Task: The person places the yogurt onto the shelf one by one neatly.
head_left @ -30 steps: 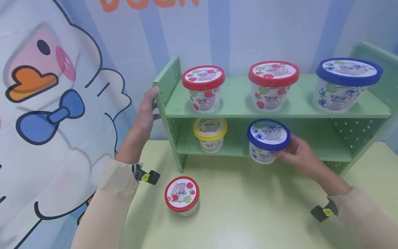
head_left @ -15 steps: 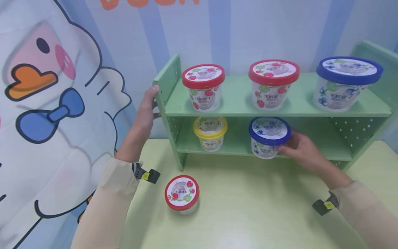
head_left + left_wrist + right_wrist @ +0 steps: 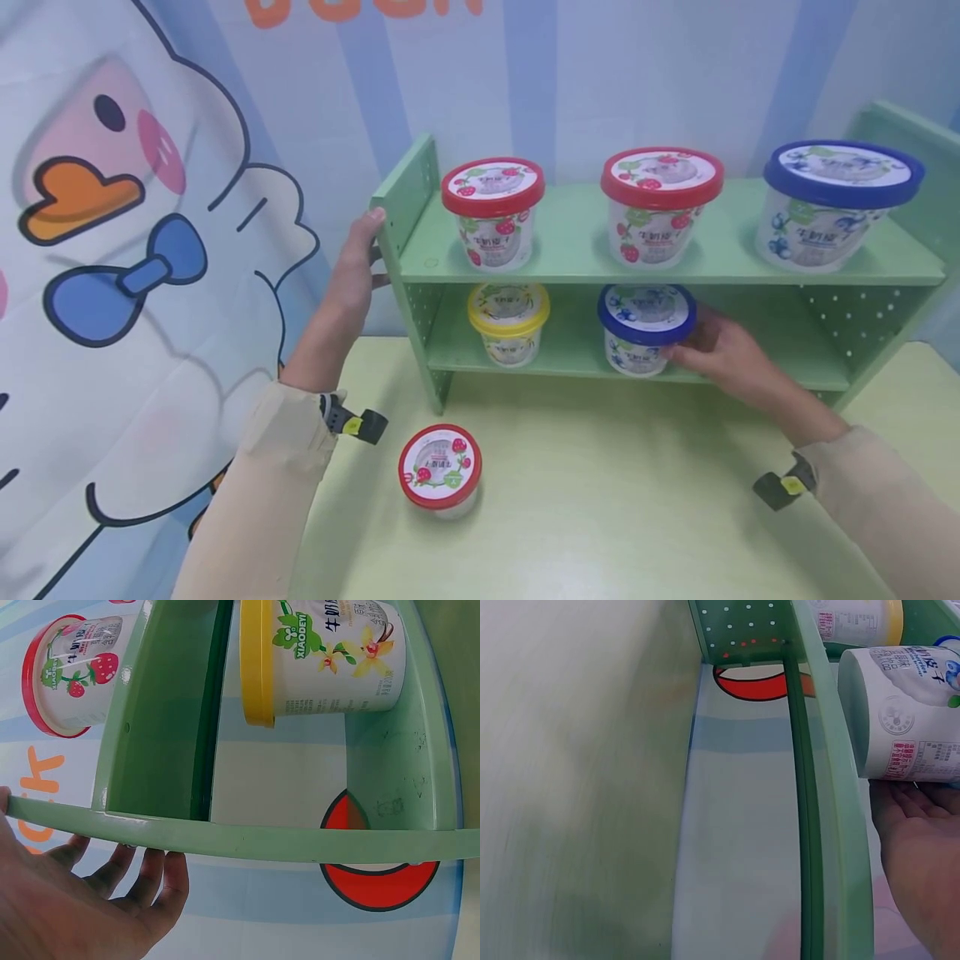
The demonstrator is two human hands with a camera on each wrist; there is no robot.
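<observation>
My right hand [image 3: 723, 354] grips a tub with a blue lid and blueberry print [image 3: 647, 312] by its right side, at the front of the lower shelf. In the right wrist view, the same tub [image 3: 911, 697] has its base close by the shelf's front edge, fingers against its side. My left hand [image 3: 352, 271] holds the left side panel of the green shelf rack [image 3: 600, 277]. In the left wrist view, that hand [image 3: 97, 900] has its thumb at the panel's edge and several fingertips against the outer face. A yellow-lidded tub [image 3: 510, 321] stands left of the blue-lidded one.
On the top shelf stand two red-lidded strawberry tubs [image 3: 495, 212] and a larger blue-lidded tub [image 3: 836, 204]. Another red-lidded tub [image 3: 441, 468] sits on the pale table [image 3: 570, 500], front left. A printed duck backdrop [image 3: 225, 333] hangs behind.
My right hand has moved the blue-lidded tub slightly back, up to the lower shelf's front. The left hand stays on the side panel, and the other tubs have not moved.
</observation>
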